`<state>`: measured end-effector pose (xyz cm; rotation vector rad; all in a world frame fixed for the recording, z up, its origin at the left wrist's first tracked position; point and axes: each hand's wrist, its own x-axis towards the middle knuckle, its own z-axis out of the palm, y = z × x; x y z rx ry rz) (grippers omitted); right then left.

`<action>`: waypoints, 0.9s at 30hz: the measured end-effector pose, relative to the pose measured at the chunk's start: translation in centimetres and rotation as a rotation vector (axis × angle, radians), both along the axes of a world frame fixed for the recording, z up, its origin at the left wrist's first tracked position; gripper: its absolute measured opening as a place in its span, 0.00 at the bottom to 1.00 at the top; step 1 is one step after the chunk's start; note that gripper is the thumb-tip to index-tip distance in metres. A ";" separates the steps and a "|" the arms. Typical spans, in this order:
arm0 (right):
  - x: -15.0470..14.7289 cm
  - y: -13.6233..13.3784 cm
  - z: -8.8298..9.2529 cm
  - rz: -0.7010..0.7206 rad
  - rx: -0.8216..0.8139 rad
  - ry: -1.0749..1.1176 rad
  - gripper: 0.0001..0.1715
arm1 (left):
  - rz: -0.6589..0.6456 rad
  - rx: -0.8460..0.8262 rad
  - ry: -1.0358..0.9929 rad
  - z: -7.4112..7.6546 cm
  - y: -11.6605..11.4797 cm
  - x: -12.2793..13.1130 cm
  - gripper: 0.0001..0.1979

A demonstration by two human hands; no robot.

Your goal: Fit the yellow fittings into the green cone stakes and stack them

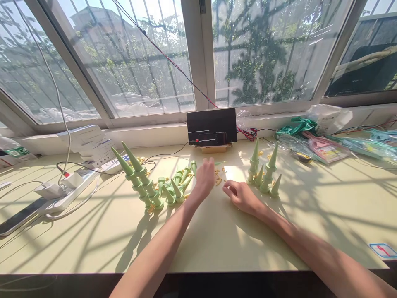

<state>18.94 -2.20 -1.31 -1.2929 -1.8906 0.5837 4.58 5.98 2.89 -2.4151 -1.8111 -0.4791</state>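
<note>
Left hand (206, 178) and right hand (242, 197), both half-curled, their hold unclear, flank small yellow pieces (218, 181).

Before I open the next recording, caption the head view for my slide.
Left hand and right hand beside small yellow pieces, between groups of green cone-topped towers on a sunlit table.

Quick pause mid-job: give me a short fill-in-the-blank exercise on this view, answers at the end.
1. The cone-topped towers to the right of the right hand are coloured ____.
2. Small yellow pieces lie on the table in the gap between the right hand and the ____ hand.
3. The white power strip lies toward the ____ end of the table.
4. The black screen stands at the ____ edge of the table, by the windows.

Missing words: green; left; left; far
</note>
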 end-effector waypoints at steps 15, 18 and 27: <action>0.0 0.0 0.2 -0.080 0.029 0.049 0.10 | -0.306 -0.075 -0.685 -2.4 -7.3 -0.8 0.07; 0.1 0.1 0.2 -0.098 0.042 0.029 0.09 | -0.303 -0.170 -0.765 -2.9 -7.7 -0.6 0.10; 0.4 -0.3 0.8 -0.113 0.034 0.072 0.13 | -0.303 -0.302 -0.888 -2.9 -8.3 -0.5 0.13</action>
